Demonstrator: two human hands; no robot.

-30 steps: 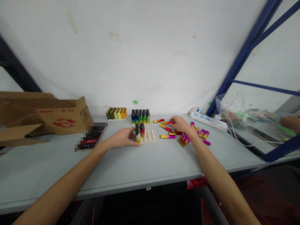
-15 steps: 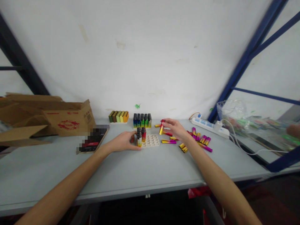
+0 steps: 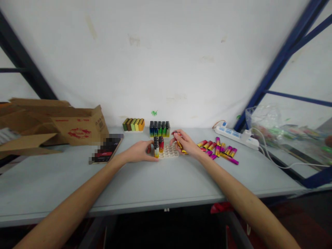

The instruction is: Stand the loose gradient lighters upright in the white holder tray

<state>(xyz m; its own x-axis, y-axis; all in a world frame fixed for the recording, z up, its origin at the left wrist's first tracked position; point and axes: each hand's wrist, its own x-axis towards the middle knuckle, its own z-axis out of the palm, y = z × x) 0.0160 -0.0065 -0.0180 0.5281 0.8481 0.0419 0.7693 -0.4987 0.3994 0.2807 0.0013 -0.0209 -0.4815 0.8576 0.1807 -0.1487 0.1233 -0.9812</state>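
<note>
Since half a second ago, the right hand [image 3: 186, 143] has shifted toward 9 o'clock, to the near side of the loose pile, while the left hand has stayed put. Taking the white tray [image 3: 169, 155] as the dial's centre, with 12 at the wall, the right forearm reaches in from 5 o'clock, its hand at 3, just beside the tray's edge. Its fingers are bent and mostly closed, pinching at least one red-and-gold lighter [image 3: 179, 143], which tilts with its top toward 11; whether it grips a second cannot be told.

From 7 o'clock comes the left forearm. That left hand [image 3: 141, 151] sits at 9, thumb and fingers parted in a C around the standing lighters [image 3: 156, 149] at the tray's end; how firmly it holds them is unclear.

Loose lighters [image 3: 218, 149] lie at 3, beyond the right hand. A blue-and-green set [image 3: 159, 129] stands at 11, a phone [image 3: 107, 152] lies at 9.
</note>
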